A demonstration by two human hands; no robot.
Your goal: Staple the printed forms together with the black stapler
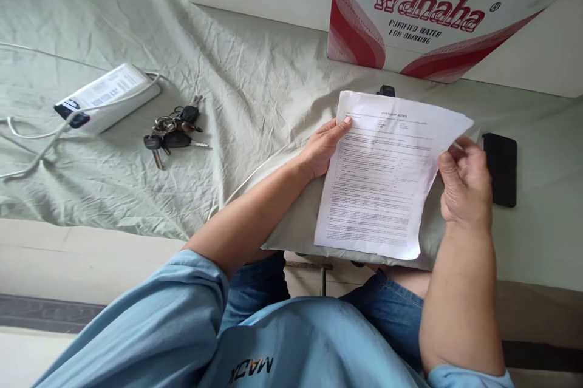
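Note:
A white printed sheet of paper (378, 181), headed "Overleaf Notes", is held over the near edge of the cloth-covered table. My left hand (325, 144) grips its upper left edge, thumb on top and the other fingers mostly behind the page. At the upper right edge, my right hand (467, 178) pinches the paper between thumb and fingers, and that corner curls up. Whether there is more than one sheet I cannot tell. Just behind the top edge, a small black object (386, 91) is partly covered by the page.
A black phone (500, 169) lies right of my right hand. Further left are a bunch of keys (177, 130) and a white box-shaped device (109, 98) with a white cable (45, 151). A Wahaha carton (428, 17) stands at the back on the wrinkled green cloth (255, 72).

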